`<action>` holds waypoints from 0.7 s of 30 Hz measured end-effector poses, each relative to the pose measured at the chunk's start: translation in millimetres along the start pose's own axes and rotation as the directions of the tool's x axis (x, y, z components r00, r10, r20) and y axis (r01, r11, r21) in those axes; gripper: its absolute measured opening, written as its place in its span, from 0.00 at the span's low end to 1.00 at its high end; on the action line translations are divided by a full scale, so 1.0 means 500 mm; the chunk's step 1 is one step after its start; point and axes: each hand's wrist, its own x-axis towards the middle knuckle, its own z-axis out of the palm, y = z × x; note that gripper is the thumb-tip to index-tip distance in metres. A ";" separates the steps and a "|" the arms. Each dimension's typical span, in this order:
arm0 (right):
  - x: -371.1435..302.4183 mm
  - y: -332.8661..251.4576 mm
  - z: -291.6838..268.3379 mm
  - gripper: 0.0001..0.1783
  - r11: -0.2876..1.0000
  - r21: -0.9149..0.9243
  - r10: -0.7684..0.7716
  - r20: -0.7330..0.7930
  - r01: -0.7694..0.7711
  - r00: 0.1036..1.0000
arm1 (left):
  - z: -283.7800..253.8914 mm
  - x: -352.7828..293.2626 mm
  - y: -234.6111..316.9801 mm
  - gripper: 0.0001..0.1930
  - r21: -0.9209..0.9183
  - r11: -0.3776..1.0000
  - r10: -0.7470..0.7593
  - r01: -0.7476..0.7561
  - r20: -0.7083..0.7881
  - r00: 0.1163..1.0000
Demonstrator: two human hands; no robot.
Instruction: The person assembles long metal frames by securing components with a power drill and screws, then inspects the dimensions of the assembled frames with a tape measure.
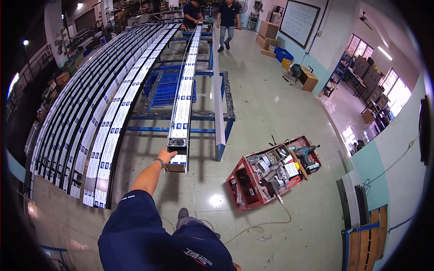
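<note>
A long metal profile [185, 97], wrapped in white film with blue marks, lies lengthwise on a blue and dark steel stand [224, 97]. My left hand [168, 156] is closed on the left side of its near end, by a dark section below a small grey end fitting [176, 142]. The fingertips are partly hidden against the profile. Only a sliver of my right hand [237, 267] shows at the lower edge, beside my dark shirt; its fingers are out of sight.
Many film-covered profiles [101, 131] lie in rows on the left. A red toolbox [244, 187] with drill [307, 158] and hand tools stands on the floor at right, a hose [257, 224] trailing from it. Two people [228, 20] are at the far end. A blue crate [165, 90] sits beneath.
</note>
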 end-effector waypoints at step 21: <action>-0.083 -0.455 -0.063 0.21 0.856 0.495 0.114 0.095 -0.147 0.989 | -0.053 0.002 -0.064 0.21 -0.081 0.997 -0.011 0.006 -0.060 0.998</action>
